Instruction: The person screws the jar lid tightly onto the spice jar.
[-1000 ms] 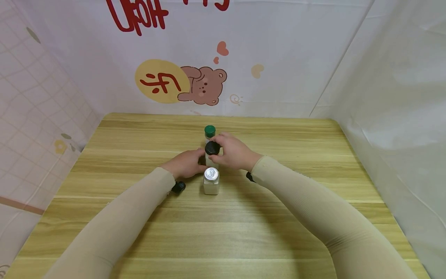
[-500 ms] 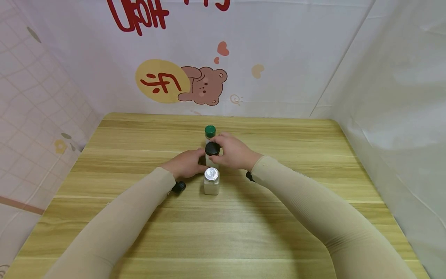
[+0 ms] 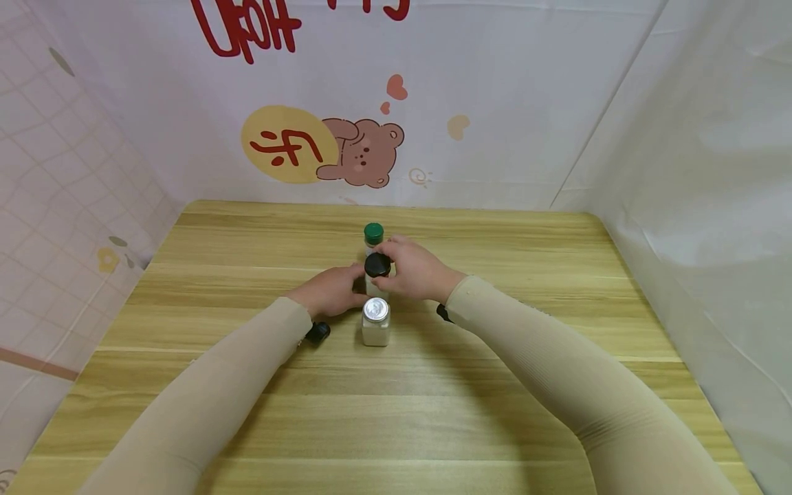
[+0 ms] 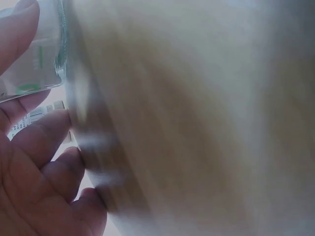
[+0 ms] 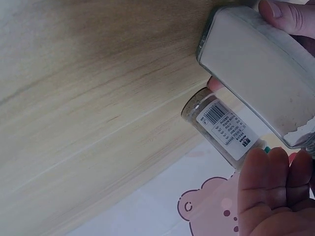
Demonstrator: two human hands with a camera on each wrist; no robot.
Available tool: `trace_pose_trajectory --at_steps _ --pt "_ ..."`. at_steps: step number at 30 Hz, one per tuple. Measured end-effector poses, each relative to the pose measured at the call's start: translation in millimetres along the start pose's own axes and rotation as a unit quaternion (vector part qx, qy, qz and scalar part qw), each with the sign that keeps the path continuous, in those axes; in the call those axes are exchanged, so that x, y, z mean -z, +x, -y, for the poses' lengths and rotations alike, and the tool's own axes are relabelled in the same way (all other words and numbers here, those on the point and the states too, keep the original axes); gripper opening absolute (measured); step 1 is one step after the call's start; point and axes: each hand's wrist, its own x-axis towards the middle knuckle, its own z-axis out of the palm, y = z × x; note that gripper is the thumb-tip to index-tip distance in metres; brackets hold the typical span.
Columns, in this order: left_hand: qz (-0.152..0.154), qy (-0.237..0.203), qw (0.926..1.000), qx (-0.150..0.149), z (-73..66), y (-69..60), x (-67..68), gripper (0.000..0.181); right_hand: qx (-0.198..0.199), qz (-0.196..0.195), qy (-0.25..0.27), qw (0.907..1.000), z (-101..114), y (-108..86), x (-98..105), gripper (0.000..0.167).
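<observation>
A glass jar with a black lid (image 3: 377,264) and pale powder stands mid-table between both hands. My left hand (image 3: 331,290) holds its body from the left; in the left wrist view the thumb (image 4: 17,37) and fingers lie around the glass jar (image 4: 47,64). From the right, my right hand (image 3: 417,269) grips the black lid, thumb on the near side and fingers on the far side. In the right wrist view the jar (image 5: 256,73) fills the upper right, its lid out of frame. A left fingertip (image 5: 214,83) shows behind it.
A square glass jar with a silver lid (image 3: 375,323) stands just in front of the held jar. Behind it is a green-capped bottle (image 3: 374,235) with a barcode label (image 5: 229,129). The wooden table (image 3: 383,426) meets a white printed cloth backdrop (image 3: 495,103).
</observation>
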Motion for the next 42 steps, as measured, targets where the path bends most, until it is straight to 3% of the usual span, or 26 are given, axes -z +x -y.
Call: trace_pose_trajectory --at_steps 42 --pt "0.004 0.002 1.0 0.0 -2.6 -3.6 1.7 0.067 0.005 0.013 -0.005 0.9999 -1.3 2.6 2.4 0.047"
